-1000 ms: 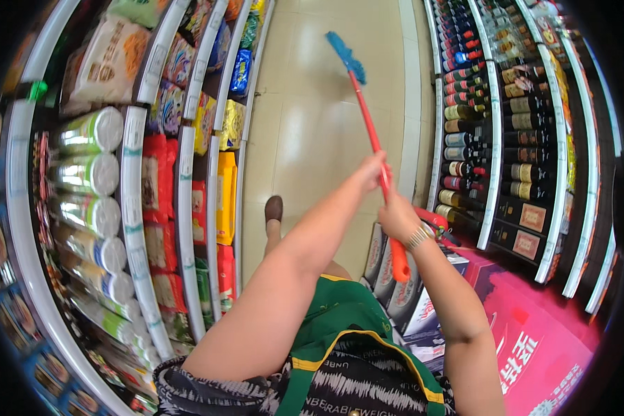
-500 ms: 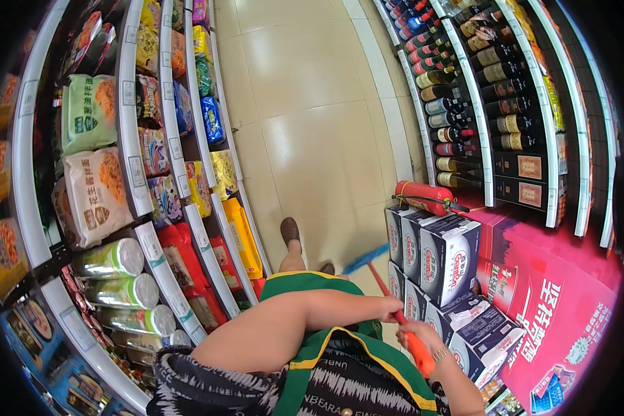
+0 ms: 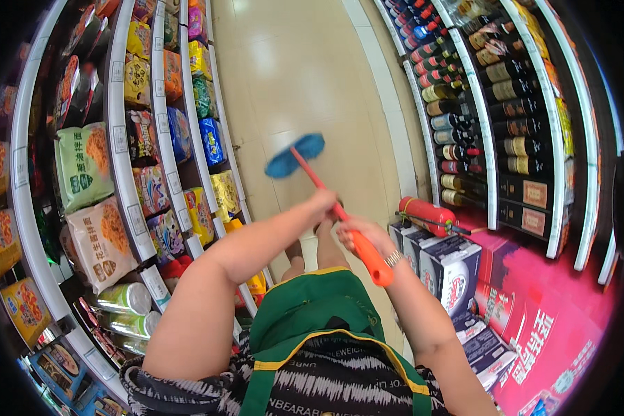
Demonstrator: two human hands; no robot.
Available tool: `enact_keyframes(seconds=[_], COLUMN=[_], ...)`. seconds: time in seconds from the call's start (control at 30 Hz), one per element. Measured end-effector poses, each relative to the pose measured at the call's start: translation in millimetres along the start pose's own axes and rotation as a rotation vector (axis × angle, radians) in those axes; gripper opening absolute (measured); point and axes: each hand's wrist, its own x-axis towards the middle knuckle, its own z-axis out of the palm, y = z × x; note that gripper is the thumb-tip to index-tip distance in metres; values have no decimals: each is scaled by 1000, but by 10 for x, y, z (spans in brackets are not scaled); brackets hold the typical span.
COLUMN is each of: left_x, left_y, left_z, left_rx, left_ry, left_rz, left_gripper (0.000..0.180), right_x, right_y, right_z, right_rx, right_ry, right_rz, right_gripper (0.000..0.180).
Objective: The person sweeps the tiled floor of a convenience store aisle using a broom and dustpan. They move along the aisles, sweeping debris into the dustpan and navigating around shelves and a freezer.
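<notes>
A mop (image 3: 310,146) with a blue oval head lies out on the tiled floor ahead of me, its red pole slanting back to an orange grip. My left hand (image 3: 324,202) is closed around the pole where it meets the grip. Just behind it, my right hand (image 3: 362,236), with a band at the wrist, wraps the orange grip, whose end sticks out past the palm. Both arms reach forward over my green apron (image 3: 312,305).
Shelves of packaged noodles (image 3: 84,166) line the left side. On the right stand shelves of bottles (image 3: 509,107), a red fire extinguisher (image 3: 426,215), stacked dark-and-white cartons (image 3: 454,277) and a pink display (image 3: 527,291). Pale floor tiles (image 3: 291,76) run between.
The mop head has swung from beside the cartons on the right, forward and left to mid-aisle. Both hands moved forward and left with the pole, keeping hold.
</notes>
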Motion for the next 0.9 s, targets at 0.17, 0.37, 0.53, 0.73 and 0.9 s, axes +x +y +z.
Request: enact_keyframes(seconds=[0.17,0.37,0.53,0.73,0.9], left_x=[976,1327,380,-220,481], left_y=[1371,2329,1692,990,996], left_z=[-576,218,1552,2391,2271], left_rx=[-14,135,188,17,204], left_ry=[133,193,-42,-364,-454], left_rz=[258,355,226,-398,-529], left_gripper=[15,17,21,16,9], right_x=[1025,828,-983,-2015,-1382], right_y=[-1103,-2142,-2096,-1888,-2043], right_z=[335,5,-74,174,8], right_rx=[-126,-94,-210,87,-13], right_ry=[-43,-79,193,463,540], right_rz=[-248,-260,-136,69,116], right_gripper=[13,25,36,31,27])
